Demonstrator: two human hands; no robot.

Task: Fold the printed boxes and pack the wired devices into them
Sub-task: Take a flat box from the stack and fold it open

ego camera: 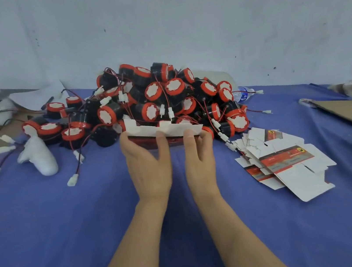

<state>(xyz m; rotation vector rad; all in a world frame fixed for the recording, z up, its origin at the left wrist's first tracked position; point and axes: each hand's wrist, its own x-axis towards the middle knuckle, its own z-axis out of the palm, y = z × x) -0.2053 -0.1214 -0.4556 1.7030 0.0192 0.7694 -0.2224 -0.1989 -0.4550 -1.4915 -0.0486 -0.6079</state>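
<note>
Flat printed box point(165, 133): fingers point(162, 142) of left hand point(149, 172) and right hand point(200, 164) grip its ends, raised off the table point(57, 221) for folding, wired devices point(159, 92) heaped behind.

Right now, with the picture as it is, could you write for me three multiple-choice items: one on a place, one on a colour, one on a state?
1. Seen from the left hand and the right hand, where do the loose flat boxes lie?
A. To the left
B. To the right
C. Against the wall

2. Which colour is the table cloth?
A. Blue
B. Green
C. Yellow

3. In what state is the printed box that the hands hold?
A. Closed and packed
B. Torn in two
C. Flat, not yet set up

Answers:
1 B: they are spread on the cloth on the right hand's side.
2 A: the cloth shows blue all around the arms.
3 C: both hands pinch it as one thin flat sheet, in front of the heap of wired devices.
</note>
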